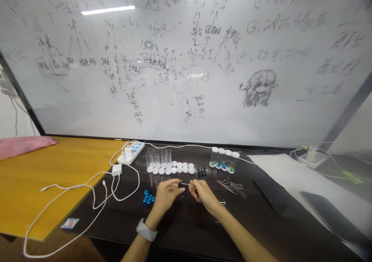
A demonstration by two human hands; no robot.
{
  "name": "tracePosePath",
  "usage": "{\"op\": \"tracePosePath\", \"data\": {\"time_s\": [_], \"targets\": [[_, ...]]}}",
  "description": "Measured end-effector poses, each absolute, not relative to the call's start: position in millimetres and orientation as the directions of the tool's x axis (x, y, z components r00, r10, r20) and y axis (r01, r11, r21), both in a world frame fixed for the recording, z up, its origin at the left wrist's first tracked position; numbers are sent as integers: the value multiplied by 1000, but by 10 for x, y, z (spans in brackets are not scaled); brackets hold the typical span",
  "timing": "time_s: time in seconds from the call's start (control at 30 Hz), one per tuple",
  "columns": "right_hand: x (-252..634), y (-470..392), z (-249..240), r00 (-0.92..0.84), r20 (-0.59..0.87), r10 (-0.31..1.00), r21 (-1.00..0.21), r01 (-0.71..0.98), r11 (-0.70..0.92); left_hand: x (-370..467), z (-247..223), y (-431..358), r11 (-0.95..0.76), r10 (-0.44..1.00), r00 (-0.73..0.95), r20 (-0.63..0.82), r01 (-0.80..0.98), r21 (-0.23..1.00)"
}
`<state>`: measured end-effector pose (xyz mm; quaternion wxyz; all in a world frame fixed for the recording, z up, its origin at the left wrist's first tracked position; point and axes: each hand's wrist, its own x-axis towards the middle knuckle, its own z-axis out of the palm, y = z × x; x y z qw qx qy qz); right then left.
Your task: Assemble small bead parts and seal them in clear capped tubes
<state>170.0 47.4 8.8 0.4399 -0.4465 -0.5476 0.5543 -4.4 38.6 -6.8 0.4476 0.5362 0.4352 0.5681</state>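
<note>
My left hand [168, 195] pinches a small black part [179, 185] between thumb and fingertips, above the dark tabletop. Closed around a thin silvery rod [186, 184], my right hand [203, 194] points it left so that its tip meets the black part; whether it is inserted I cannot tell. Tiny screw-like bits [187, 195] lie between the hands. Several shiny blue balls [148, 197] are grouped left of my left hand. Just beyond the hands sits a cluster of small black parts [201, 172]. More thin metal rods [232, 187] are spread out on the right.
Upright clear tubes [158, 157] and white caps [183, 168] stand behind the hands. Capped tubes [224, 159] hold green and blue pieces. A power strip [131, 153] with loose white cables lies left; a dark flat device [270, 198] lies right. A whiteboard [186, 126] rises behind.
</note>
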Motion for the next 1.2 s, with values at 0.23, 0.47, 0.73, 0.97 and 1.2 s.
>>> {"op": "tracePosePath", "data": {"time_s": [0.23, 0.47, 0.73, 0.97, 1.2], "targets": [[1687, 482, 42, -197, 80, 977, -975, 189, 118, -48, -99, 400, -231, 972, -44, 233, 33, 972], [1981, 630, 125, -135, 230, 964, -835, 480, 267, -73, -86, 423, -253, 959, -112, 260, 70, 965], [2510, 879, -45, -155, -72, 985, -694, 718, 62, -60, -35, 400, -227, 970, -81, 230, 41, 973], [2593, 840, -53, -166, -156, 974, -640, 768, 28, -34, -20, 387, -166, 986, -38, 164, -60, 984], [2656, 839, 23, -165, -82, 983, -593, 800, 85, -81, 24, 345, -55, 991, 112, 67, -101, 993]]}}
